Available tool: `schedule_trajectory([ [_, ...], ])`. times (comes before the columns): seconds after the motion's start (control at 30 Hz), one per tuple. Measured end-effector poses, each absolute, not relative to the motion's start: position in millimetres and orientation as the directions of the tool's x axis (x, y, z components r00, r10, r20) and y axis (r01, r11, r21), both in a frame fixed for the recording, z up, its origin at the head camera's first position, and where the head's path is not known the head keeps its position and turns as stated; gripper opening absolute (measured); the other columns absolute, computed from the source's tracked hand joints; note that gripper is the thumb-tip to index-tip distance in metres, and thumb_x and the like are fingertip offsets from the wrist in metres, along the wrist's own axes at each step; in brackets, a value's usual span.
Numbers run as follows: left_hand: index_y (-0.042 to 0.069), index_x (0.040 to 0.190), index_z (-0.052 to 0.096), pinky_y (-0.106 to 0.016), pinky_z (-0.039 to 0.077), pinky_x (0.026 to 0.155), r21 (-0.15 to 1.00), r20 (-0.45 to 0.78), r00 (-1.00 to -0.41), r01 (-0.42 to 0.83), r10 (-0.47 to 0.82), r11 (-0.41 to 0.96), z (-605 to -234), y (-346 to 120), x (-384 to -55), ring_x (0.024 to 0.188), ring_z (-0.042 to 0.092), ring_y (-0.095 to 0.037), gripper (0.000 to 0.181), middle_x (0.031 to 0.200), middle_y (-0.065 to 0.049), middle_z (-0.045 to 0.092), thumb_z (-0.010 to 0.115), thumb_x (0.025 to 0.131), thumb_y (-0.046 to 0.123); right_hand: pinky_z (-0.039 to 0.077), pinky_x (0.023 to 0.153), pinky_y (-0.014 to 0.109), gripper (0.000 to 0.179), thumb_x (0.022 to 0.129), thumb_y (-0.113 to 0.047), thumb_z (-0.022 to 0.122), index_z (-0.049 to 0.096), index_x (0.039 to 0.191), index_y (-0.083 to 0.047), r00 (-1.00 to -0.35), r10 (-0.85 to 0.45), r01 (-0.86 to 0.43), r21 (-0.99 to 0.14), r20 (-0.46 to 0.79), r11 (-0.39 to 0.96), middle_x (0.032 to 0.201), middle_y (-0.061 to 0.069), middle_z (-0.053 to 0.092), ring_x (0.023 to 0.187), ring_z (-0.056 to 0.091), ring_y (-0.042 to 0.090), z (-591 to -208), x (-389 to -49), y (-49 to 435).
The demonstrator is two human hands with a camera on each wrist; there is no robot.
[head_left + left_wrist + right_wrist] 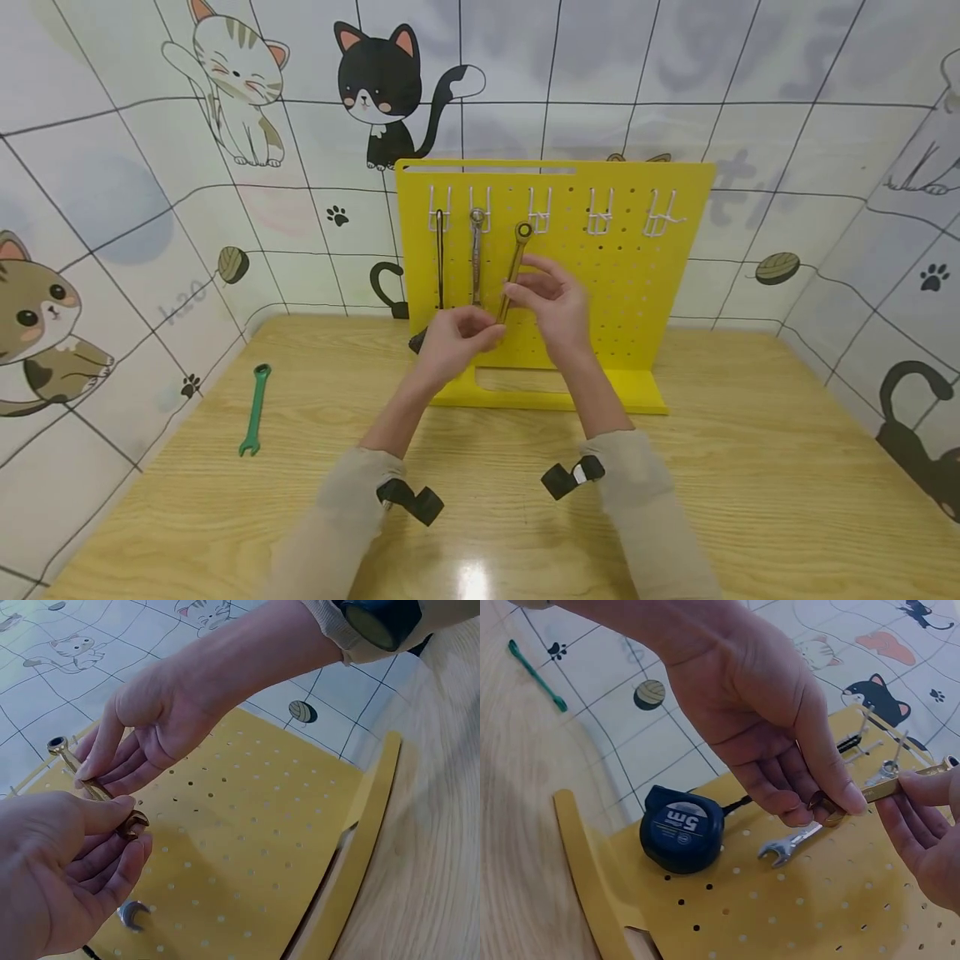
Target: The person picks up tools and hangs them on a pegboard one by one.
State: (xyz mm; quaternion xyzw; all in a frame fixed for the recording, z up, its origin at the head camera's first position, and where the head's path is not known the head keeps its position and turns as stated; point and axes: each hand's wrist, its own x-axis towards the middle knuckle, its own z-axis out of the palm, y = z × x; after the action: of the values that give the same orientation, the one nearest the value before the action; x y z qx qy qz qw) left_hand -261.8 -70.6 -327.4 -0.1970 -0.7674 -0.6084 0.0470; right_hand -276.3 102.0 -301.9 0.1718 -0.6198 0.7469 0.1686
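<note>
A wrench (514, 268) is between the left hand (452, 342) and right hand (561, 310), the pegboard (637, 292) behind them. Well left of both hands, a spanner (257, 408) lies on the table (765, 467).

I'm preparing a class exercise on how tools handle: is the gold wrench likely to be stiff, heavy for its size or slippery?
The gold wrench is likely stiff: it looks straight where the left hand and right hand pinch it. It may feel heavy for its size, as it looks like metal. Its shiny surface could be slippery.
</note>
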Motion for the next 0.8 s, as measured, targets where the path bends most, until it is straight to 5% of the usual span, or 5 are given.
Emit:
schedule_trajectory([
  [0.2, 0.0, 0.104, 0.072, -0.052, 0.056, 0.085, 0.916, 0.312, -0.919, 0.358, 0.242, 0.179, -328.1, -53.7, -267.5, 0.083, 0.07, -0.021, 0.022, 0.093, -0.009, 0.073, 0.075, 0.094, 0.019, 0.06, 0.078, 0.036, 0.041, 0.088, -0.001, 0.077, 0.066, 0.127, -0.001, -0.864, 0.08, -0.504, -0.851, 0.498, -0.147, 0.092, 0.007, 0.073, 0.079, 0.071, 0.017, -301.7, -276.5, 114.7],
  [0.8, 0.0, 0.102, 0.073, -0.047, 0.058, 0.086, 0.948, 0.29, -0.932, 0.311, 0.215, 0.068, -326.8, -24.5, -281.7, 0.086, 0.071, -0.025, 0.018, 0.093, -0.011, 0.074, 0.075, 0.093, 0.016, 0.06, 0.076, 0.033, 0.039, 0.087, -0.001, 0.078, 0.069, 0.125, -0.005, -0.874, 0.055, -0.485, -0.87, 0.482, -0.085, 0.088, 0.003, 0.072, 0.078, 0.071, 0.017, -289.9, -287.6, 137.3],
])
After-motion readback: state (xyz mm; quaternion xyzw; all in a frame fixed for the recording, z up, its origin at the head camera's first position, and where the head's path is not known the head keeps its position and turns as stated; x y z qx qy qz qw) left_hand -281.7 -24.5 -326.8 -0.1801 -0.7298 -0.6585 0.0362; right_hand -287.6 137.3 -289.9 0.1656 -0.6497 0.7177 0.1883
